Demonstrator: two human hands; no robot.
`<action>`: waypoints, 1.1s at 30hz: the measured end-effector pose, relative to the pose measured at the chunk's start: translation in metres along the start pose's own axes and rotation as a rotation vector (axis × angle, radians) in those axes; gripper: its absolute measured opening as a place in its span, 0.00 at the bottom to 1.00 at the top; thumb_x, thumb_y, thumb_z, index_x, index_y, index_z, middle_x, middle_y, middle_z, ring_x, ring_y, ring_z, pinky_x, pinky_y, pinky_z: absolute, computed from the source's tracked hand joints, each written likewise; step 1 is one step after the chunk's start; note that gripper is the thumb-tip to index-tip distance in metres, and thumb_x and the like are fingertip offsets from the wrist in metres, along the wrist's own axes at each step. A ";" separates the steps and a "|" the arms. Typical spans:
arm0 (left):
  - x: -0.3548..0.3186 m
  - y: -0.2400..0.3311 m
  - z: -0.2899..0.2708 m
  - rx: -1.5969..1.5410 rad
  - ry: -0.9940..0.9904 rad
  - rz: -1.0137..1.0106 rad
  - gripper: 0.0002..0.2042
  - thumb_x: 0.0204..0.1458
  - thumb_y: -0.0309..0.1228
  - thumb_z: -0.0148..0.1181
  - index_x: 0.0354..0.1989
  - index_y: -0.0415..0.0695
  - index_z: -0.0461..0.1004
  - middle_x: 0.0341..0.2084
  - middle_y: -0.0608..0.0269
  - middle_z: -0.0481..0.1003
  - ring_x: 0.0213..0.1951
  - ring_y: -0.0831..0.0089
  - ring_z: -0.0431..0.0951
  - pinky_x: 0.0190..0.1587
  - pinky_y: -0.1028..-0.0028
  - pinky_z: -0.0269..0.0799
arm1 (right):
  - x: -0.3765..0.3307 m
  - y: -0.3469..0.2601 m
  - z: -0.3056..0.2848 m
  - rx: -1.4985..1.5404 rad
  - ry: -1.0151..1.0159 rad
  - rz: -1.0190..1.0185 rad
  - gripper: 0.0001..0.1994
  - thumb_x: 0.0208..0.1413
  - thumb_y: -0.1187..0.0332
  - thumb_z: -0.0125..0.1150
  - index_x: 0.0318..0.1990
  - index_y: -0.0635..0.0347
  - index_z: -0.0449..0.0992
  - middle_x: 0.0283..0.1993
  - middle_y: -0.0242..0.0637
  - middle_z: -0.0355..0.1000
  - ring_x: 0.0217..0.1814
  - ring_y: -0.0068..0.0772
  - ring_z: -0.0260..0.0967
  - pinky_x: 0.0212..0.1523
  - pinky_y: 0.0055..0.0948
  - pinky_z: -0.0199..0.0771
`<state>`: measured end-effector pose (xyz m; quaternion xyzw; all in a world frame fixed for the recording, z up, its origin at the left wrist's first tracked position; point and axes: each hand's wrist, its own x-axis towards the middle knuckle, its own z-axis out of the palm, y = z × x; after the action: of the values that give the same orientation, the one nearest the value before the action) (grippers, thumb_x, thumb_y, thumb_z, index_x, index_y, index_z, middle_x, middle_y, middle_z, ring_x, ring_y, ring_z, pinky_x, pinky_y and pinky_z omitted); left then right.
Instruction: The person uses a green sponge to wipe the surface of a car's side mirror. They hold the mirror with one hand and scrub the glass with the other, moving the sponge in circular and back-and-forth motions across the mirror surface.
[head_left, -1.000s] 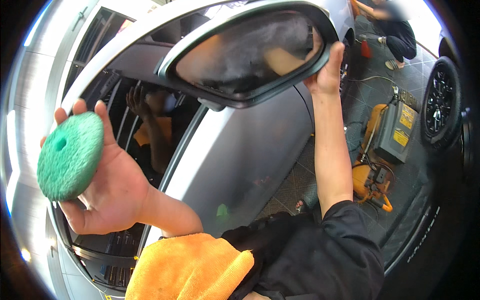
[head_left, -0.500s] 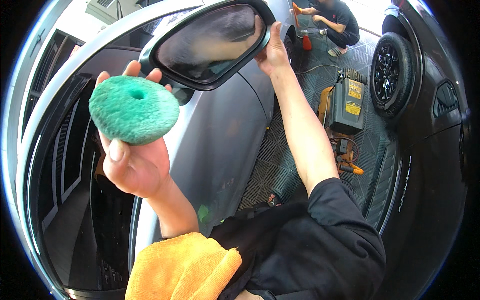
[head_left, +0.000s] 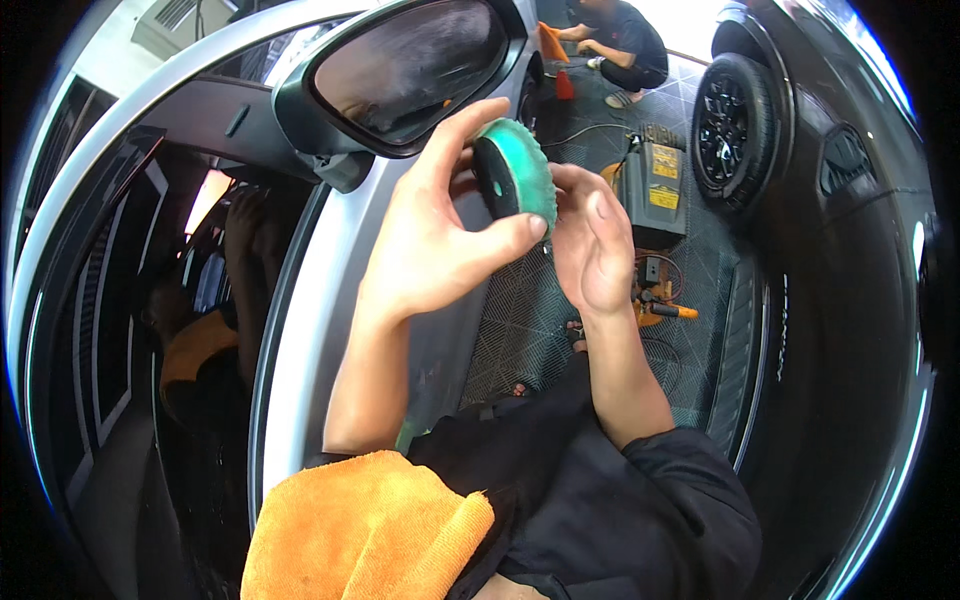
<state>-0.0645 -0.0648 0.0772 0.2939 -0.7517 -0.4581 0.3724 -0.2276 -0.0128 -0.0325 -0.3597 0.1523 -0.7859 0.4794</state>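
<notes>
My left hand grips a round green polishing pad by its edge, thumb below and fingers above. The pad stands tilted on its side, its dark backing towards the left and its fuzzy green face towards the right. Just beside that fuzzy face is my right hand, fingers loosely bent and thumb apart, gripping nothing. Whether its fingertips touch the pad I cannot tell. Beyond both hands is the silver car's side mirror, with hazy smears on its glass. An orange cloth drapes over my left upper arm.
The silver car's door and dark window lie at my left. A black car stands close on the right. On the grated floor sit a grey and yellow machine and a hose. Another person crouches at the back near a red bottle.
My left hand has brought the pad right and turned it on edge. My right hand has left the mirror and come down beside the pad. The view has shifted slightly.
</notes>
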 end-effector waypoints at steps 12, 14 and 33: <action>0.012 -0.050 0.028 -1.216 -0.613 0.032 0.47 0.52 0.57 0.55 0.75 0.36 0.52 0.66 0.28 0.65 0.61 0.45 0.77 0.63 0.55 0.75 | -0.043 -0.015 0.023 0.514 -0.077 0.392 0.29 0.76 0.46 0.37 0.64 0.62 0.67 0.49 0.45 0.78 0.42 0.42 0.79 0.44 0.41 0.81; 0.015 -0.057 0.033 -1.173 -0.517 -0.035 0.48 0.52 0.61 0.53 0.73 0.35 0.56 0.64 0.25 0.66 0.62 0.41 0.75 0.63 0.53 0.75 | -0.036 -0.014 0.018 0.607 -0.088 0.408 0.28 0.76 0.45 0.36 0.66 0.61 0.66 0.51 0.46 0.78 0.43 0.44 0.80 0.43 0.42 0.83; 0.047 -0.055 0.006 -0.591 -0.487 -0.263 0.33 0.55 0.46 0.57 0.60 0.30 0.73 0.57 0.48 0.77 0.59 0.60 0.77 0.66 0.62 0.68 | -0.005 -0.022 -0.030 0.572 -0.098 0.613 0.26 0.71 0.56 0.53 0.61 0.76 0.68 0.46 0.52 0.80 0.41 0.44 0.84 0.37 0.36 0.89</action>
<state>-0.0900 -0.1205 0.0392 0.1510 -0.6100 -0.7543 0.1900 -0.2615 -0.0010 -0.0423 -0.1871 0.0051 -0.5996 0.7781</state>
